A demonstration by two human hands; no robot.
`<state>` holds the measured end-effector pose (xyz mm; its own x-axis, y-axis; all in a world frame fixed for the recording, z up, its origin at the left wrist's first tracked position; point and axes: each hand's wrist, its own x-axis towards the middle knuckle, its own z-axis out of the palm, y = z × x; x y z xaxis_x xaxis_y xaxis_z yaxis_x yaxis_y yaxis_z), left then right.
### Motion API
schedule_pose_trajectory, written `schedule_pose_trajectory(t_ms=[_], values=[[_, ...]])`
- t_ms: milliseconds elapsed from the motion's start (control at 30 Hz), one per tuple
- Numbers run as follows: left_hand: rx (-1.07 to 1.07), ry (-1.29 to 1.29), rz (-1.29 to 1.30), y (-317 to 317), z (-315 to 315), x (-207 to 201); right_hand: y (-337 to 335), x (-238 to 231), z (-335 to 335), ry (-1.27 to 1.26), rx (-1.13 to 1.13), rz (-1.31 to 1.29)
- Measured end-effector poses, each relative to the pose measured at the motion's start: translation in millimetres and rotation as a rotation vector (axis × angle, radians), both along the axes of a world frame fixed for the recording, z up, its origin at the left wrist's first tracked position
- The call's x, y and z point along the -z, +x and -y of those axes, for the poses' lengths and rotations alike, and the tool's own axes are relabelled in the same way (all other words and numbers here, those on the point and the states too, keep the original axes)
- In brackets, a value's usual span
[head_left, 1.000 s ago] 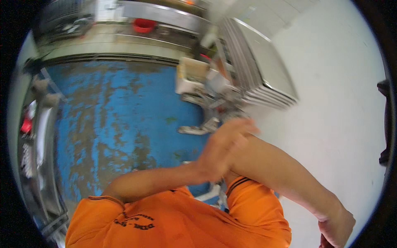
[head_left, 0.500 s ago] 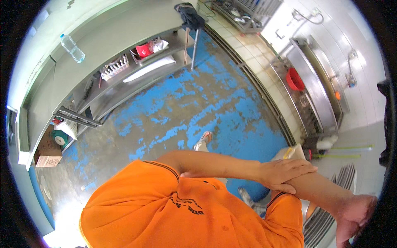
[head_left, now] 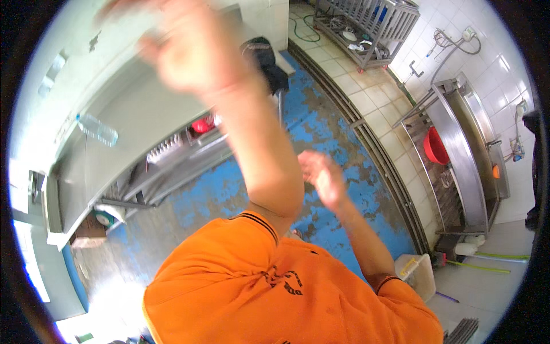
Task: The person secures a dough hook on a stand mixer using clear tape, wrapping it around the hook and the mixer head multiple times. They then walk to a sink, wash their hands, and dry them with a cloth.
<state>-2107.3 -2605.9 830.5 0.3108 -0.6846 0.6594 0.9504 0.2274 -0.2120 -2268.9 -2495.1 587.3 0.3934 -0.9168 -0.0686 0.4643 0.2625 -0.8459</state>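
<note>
My left hand (head_left: 189, 54) is raised high in front of the steel counter, smeared by motion. Its thumb stands apart from the fingers, and nothing shows in it. Lower down, beside my left elbow, my right hand (head_left: 325, 179) hangs over the blue floor with its fingers loosely apart, holding nothing visible. The two hands do not touch. Nearest behind the left forearm lies a dark cloth bag or garment (head_left: 266, 60) on the counter's end. A clear plastic bottle (head_left: 97, 130) lies on the counter (head_left: 77, 172) to the left.
A steel sink (head_left: 467, 160) runs along the right wall, with a red basin (head_left: 436, 146) on its lower shelf. A wheeled metal rack (head_left: 366, 34) stands at the back. A white bin (head_left: 421, 278) is near my right elbow. A floor drain channel (head_left: 372, 143) crosses the floor.
My left hand has let go of my right forearm and swung up and to the left. My right hand has moved from the lower right up to the middle. The view has shifted somewhat.
</note>
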Motion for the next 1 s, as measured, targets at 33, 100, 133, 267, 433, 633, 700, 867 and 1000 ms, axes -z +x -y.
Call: schedule_pose_trajectory(t_ms=[33,100,133,267,433,633,700,867,1000], values=[[-0.026,-0.088,0.014,18.9,17.4,-6.2,15.0,14.1,7.1,0.086,-0.083,0.202],[-0.058,-0.357,-0.016,57.0,36.2,-17.7,34.6,18.4,47.2,0.253,-0.152,0.470],[-0.054,-0.504,-0.065,67.5,45.5,-22.2,39.3,12.6,70.3,0.316,-0.158,0.557],[0.223,-1.081,-0.515,66.0,107.1,-31.7,20.3,-38.0,187.3,-0.150,-0.158,0.110],[0.149,-0.838,-0.417,10.3,265.3,-41.3,-19.2,-122.3,327.4,-0.227,-0.104,0.392],[0.083,-0.172,0.790,-181.9,400.6,56.5,-189.3,-170.3,452.0,-0.323,0.510,0.707],[-0.117,-0.173,1.215,-240.6,402.1,90.9,-250.0,-133.9,456.3,-0.266,0.636,0.529],[-0.340,-0.970,1.379,-417.0,328.8,182.0,-381.4,8.2,446.0,0.365,0.916,0.379],[-0.434,-1.432,1.387,-544.2,292.0,260.5,-480.8,102.3,420.4,0.450,0.746,0.422]])
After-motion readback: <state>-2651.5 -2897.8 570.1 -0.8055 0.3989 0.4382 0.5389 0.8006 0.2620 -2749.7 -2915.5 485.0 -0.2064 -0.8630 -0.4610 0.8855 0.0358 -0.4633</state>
